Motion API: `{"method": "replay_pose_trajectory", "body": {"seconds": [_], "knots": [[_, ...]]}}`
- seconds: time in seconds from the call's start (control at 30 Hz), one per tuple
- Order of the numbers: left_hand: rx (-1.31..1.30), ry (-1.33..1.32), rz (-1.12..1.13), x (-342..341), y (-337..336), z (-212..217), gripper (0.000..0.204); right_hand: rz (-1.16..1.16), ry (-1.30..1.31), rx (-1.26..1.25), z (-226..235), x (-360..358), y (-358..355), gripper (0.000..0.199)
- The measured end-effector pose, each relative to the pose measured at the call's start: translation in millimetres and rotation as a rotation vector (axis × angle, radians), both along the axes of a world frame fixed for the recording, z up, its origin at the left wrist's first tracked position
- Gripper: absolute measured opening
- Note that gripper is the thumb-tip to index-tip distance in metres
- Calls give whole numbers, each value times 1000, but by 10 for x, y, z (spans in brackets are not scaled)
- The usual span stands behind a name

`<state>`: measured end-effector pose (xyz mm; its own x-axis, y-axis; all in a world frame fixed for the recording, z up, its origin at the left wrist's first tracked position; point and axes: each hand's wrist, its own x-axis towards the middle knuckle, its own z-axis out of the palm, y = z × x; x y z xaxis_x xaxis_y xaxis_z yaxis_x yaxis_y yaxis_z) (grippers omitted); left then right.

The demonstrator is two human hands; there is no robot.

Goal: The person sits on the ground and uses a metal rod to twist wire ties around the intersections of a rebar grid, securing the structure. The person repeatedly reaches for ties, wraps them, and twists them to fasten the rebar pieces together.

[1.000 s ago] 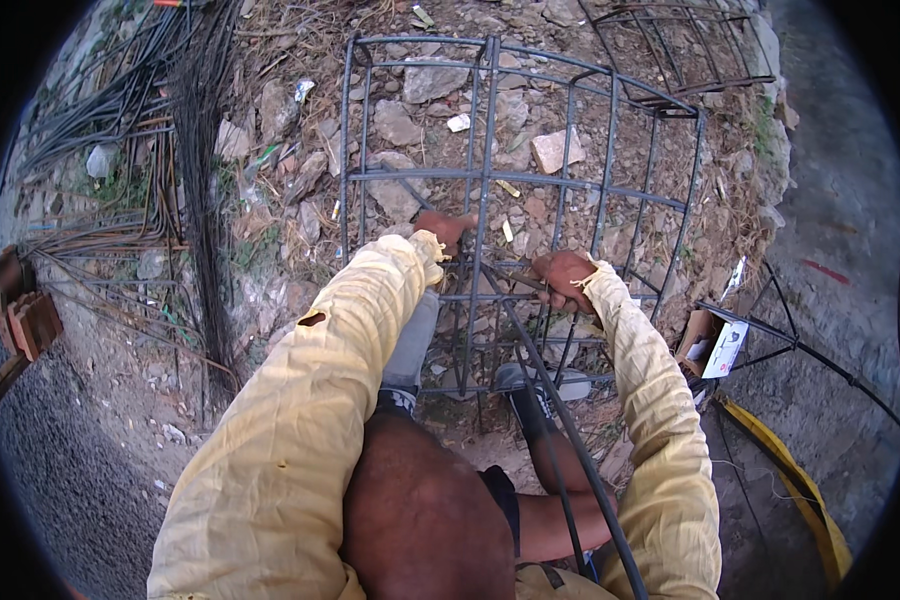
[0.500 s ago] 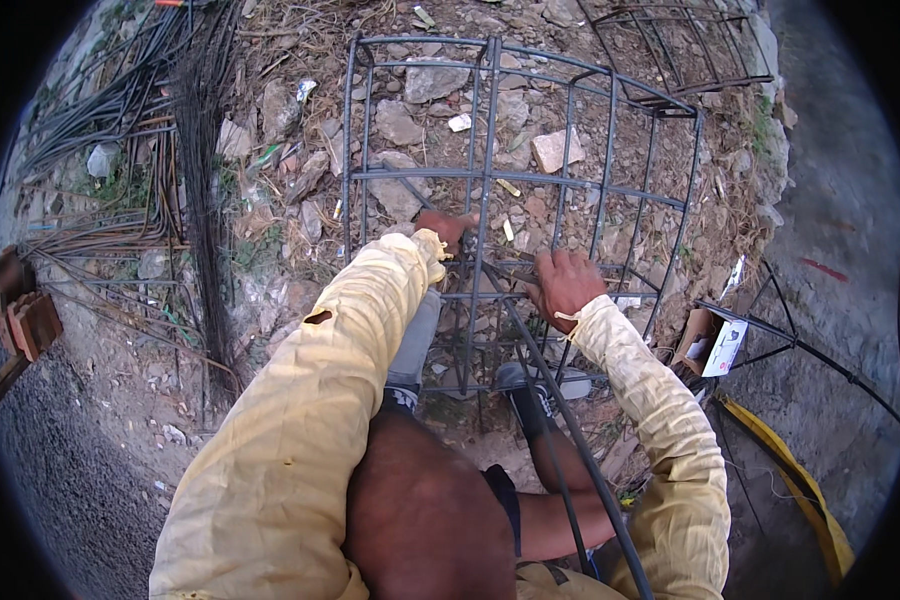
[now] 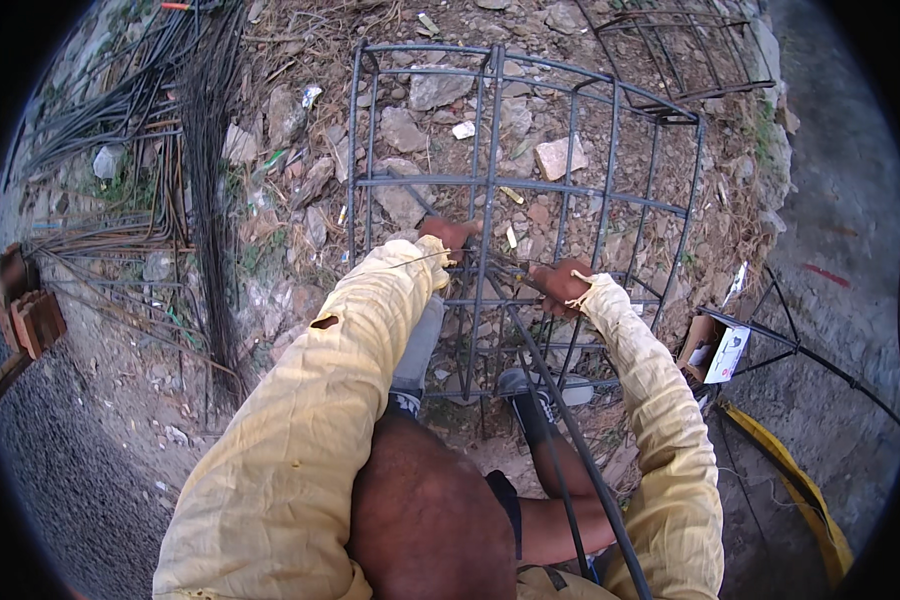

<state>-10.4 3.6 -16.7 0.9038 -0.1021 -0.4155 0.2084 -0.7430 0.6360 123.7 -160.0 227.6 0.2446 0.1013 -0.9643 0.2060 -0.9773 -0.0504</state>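
In front of me lies a rebar cage (image 3: 610,190) made of dark steel bars and hoops. My left hand (image 3: 448,234) is closed round a bar at the cage's middle, its fingers partly hidden by the sleeve and steel. Just right of it, my right hand (image 3: 560,286) is closed on a slim dark tool (image 3: 515,272), seemingly pincers, pointing at the bar crossing by the left hand. A thin wire (image 3: 410,262) runs across the left cuff toward that crossing. Long loose-ended bars (image 3: 560,410) slant from the crossing down past my right knee.
Rubble and stones (image 3: 438,88) lie beneath and beyond the cage. Bundled rods (image 3: 205,200) and bent bars (image 3: 120,120) are at left, near bricks (image 3: 35,325). An open cardboard box (image 3: 727,352), a yellow strip (image 3: 800,480) and another steel frame (image 3: 670,50) are at right.
My right hand has turned and closed into a fist, its fingers less spread over the bars. The left hand stays at the same bar. The view has shifted slightly.
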Motion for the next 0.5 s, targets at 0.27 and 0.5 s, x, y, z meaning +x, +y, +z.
{"method": "replay_pose_trajectory", "body": {"seconds": [0.27,0.5], "knots": [[-90,105,77,27,-56,-68,50,265,46,289,-372,-52,-269,39],[-432,641,596,242,15,434,67,-608,292,-98,122,-7,40,30]]}}
